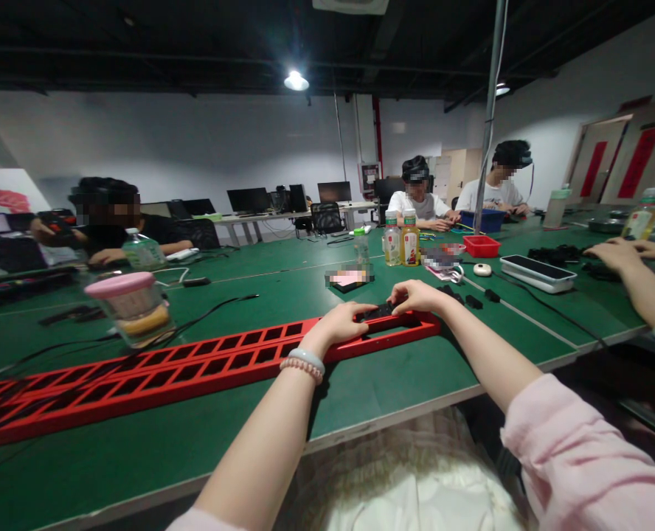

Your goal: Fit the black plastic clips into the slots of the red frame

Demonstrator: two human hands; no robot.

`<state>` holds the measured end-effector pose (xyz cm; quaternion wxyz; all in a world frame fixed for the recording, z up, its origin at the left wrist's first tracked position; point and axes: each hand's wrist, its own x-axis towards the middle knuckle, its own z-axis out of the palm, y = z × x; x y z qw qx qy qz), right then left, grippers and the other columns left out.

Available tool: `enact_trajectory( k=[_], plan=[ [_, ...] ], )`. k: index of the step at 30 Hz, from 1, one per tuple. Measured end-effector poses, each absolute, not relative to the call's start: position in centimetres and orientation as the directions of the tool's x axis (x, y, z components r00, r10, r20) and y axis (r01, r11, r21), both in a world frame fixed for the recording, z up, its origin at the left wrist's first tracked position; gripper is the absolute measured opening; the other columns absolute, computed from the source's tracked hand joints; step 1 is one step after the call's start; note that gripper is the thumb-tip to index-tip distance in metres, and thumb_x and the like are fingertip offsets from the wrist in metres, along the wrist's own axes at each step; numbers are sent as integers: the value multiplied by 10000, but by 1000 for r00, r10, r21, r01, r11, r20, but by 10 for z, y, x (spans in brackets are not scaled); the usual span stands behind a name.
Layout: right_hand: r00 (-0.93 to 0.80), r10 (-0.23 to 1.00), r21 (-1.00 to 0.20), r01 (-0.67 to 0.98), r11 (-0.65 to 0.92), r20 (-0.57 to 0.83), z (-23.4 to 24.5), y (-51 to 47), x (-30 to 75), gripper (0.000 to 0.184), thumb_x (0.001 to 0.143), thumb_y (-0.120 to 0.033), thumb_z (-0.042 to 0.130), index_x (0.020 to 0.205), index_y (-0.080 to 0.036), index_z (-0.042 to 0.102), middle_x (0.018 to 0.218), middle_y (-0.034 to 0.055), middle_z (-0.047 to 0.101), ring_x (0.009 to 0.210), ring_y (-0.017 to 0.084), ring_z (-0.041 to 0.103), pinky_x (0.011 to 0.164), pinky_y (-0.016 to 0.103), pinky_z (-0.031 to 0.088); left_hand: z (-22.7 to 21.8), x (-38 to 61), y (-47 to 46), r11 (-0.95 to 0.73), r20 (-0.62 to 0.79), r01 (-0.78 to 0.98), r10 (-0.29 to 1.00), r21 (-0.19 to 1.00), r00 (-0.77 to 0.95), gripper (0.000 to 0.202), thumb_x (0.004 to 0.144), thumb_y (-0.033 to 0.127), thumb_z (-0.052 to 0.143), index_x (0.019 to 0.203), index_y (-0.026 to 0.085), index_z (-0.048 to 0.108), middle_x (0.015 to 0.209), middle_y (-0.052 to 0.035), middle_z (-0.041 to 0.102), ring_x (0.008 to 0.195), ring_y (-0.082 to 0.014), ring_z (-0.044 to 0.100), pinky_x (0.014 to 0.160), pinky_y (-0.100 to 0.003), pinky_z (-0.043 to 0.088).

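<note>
A long red rack (206,369) with two rows of slanted slots lies along the front of the green table, dark pieces showing in many slots. At its right end, my left hand (341,324) rests over the rack, fingers closed at the near end of a small black block (380,311). My right hand (419,295) bends over the same block from the right, thumb and fingers pinching it. Fingers cover part of the block, so its full shape is hidden. A few loose black blocks (474,302) lie to the right of the rack.
A pink-lidded cup (139,310) and black cables stand behind the rack. Farther back are drink bottles (409,240), a red tray (481,247) and a white case (538,273). A co-worker's hands (618,254) are at the right; other people sit across the table.
</note>
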<state>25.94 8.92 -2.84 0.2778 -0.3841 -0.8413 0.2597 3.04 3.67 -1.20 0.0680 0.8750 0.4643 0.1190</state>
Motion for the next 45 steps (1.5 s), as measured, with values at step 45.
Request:
enact_trajectory(
  k=[45],
  plan=[
    [-276, 688, -351, 699, 623, 671, -17, 83, 258, 158, 777, -256, 502, 774, -172, 635, 838, 61, 645, 783, 165, 568, 730, 261, 410, -6, 39, 13, -404, 240, 909, 877, -102, 416, 393, 725, 457, 511, 1010, 189, 548, 947, -92, 577, 868, -258, 560, 743, -328, 421]
  ],
)
